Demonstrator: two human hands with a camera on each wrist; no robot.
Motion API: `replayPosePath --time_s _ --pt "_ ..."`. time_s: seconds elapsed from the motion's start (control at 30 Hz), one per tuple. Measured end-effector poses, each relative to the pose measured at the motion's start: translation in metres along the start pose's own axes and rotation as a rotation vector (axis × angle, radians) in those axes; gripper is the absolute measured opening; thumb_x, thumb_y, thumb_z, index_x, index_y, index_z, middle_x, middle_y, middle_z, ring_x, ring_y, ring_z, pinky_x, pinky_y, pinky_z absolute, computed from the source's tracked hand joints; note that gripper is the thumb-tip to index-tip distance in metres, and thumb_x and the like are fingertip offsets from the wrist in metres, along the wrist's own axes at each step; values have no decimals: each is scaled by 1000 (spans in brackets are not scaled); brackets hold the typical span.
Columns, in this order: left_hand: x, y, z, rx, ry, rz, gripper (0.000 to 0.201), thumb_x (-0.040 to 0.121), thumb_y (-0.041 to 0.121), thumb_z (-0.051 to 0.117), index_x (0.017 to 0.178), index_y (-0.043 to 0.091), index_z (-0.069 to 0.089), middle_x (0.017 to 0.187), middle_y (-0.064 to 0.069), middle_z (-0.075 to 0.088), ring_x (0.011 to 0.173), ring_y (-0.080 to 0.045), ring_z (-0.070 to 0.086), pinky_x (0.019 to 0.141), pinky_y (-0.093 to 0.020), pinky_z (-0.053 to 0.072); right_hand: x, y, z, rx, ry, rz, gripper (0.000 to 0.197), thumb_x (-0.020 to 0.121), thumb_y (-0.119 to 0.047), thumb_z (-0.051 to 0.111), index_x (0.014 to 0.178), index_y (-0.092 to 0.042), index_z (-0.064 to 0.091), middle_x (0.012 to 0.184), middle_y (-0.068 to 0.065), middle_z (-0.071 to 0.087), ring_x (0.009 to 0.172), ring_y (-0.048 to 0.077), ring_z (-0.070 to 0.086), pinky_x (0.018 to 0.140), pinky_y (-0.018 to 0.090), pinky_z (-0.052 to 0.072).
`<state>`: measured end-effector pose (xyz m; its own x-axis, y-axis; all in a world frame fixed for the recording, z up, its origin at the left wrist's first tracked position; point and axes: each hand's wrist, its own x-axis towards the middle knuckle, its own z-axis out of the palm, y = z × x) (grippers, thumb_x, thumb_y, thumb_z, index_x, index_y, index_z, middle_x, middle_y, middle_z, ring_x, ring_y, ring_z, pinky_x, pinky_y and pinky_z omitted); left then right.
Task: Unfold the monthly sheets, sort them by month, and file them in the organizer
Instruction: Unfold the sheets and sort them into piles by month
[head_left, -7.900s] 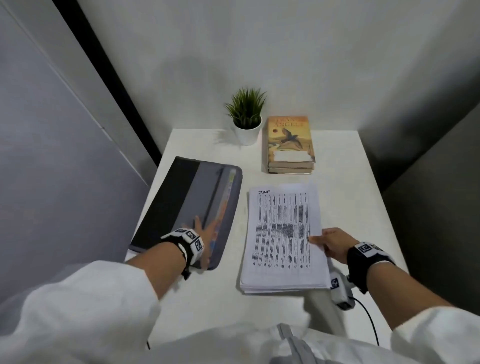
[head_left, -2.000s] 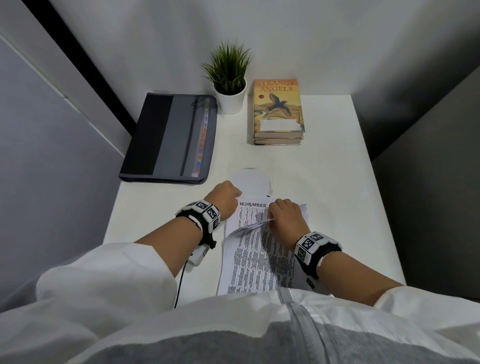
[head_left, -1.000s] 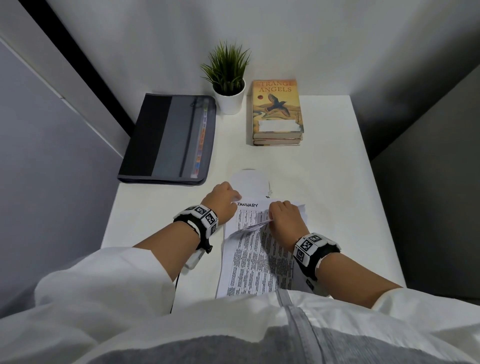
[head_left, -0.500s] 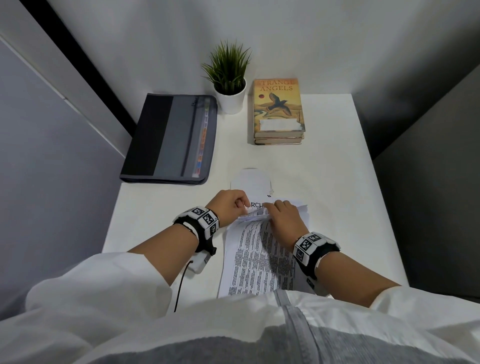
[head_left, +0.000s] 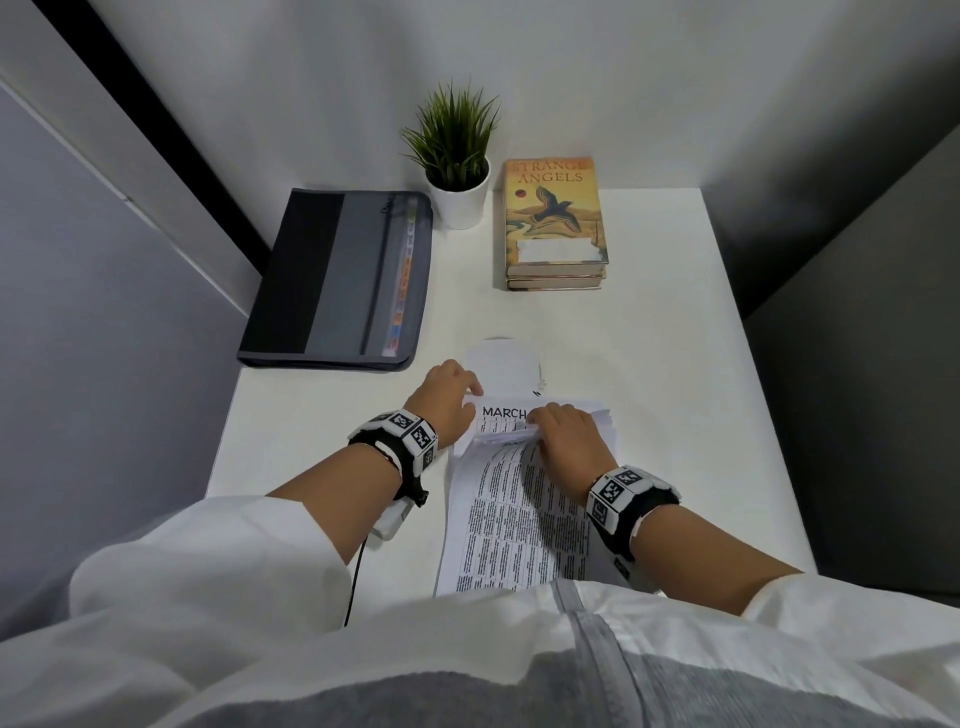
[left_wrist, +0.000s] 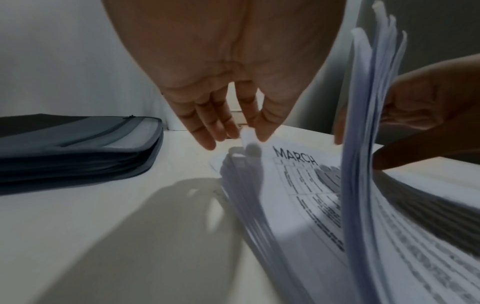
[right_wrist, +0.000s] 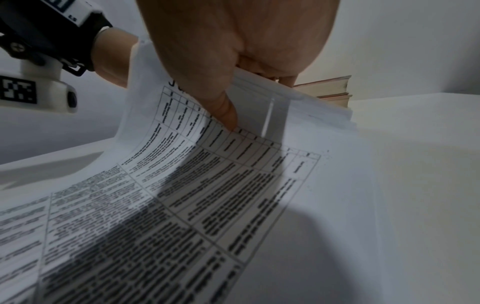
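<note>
A white desk (head_left: 649, 364) is seen from above, with a grey zipped organizer (head_left: 337, 280) lying closed at its far left, well apart from the stack of monthly sheets (head_left: 519, 519) at the near edge. A potted plant (head_left: 457, 156) and a pile of books (head_left: 555, 223) stand at the back.

The sorting step is judged to be in hand: the stack is being leafed through at its far end, and a sheet headed MARCH (head_left: 504, 413) is exposed. The upper sheets are bent up and clamped between the thumb and curled fingers of the right hand (head_left: 566, 436). The left hand (head_left: 447, 400) is held at the far left corner of the stack, its fingers loosely extended and close together, a corner of paper being touched at the fingertips (left_wrist: 207, 142); whether it is pinched cannot be told.

Next, the MARCH sheet would likely have to be drawn out singly, without neighbouring sheets being dragged along. The organizer is not yet opened.
</note>
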<state>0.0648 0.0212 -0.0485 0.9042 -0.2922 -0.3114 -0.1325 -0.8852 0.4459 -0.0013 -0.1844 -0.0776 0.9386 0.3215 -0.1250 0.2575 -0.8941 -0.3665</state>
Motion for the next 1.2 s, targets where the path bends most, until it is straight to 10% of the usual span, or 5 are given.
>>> replayPosePath --time_s 0.3,0.53,0.7,0.97,1.2 --pt "-6 3 4 -384 62 -70 9 86 11 64 90 19 64 80 15 55 68 2 48 63 -11 35 2 -1 -1 -31 -45 7 64 88 -5 50 147 -13 28 128 7 49 117 26 42 101 35 31" --pt "-6 4 11 -423 44 -86 22 79 9 75 90 22 61 87 5 55 59 -3 42 62 -17 37 0 -1 -2 8 15 12 50 81 3 53 128 -10 49 120 9 52 111 29 46 93 36 34" --pt "-6 4 9 -474 60 -132 20 86 38 68 95 21 66 85 16 58 73 0 50 65 -18 37 0 -1 -5 -29 59 -7 32 77 2 58 108 -6 57 112 11 54 101 31 48 81 36 39" --pt "-8 4 6 -417 30 -122 8 91 19 62 84 22 65 72 8 57 64 -6 49 59 -18 37 -1 -7 -16 225 89 68 40 92 -51 41 99 -14 53 88 -2 54 81 19 47 75 33 35" --pt "-18 11 -2 -529 -44 -76 8 79 17 73 74 21 69 69 8 63 60 -1 51 61 -17 43 16 -13 -34 490 14 366 32 94 -17 44 124 -21 53 77 -2 60 82 22 58 92 43 45"
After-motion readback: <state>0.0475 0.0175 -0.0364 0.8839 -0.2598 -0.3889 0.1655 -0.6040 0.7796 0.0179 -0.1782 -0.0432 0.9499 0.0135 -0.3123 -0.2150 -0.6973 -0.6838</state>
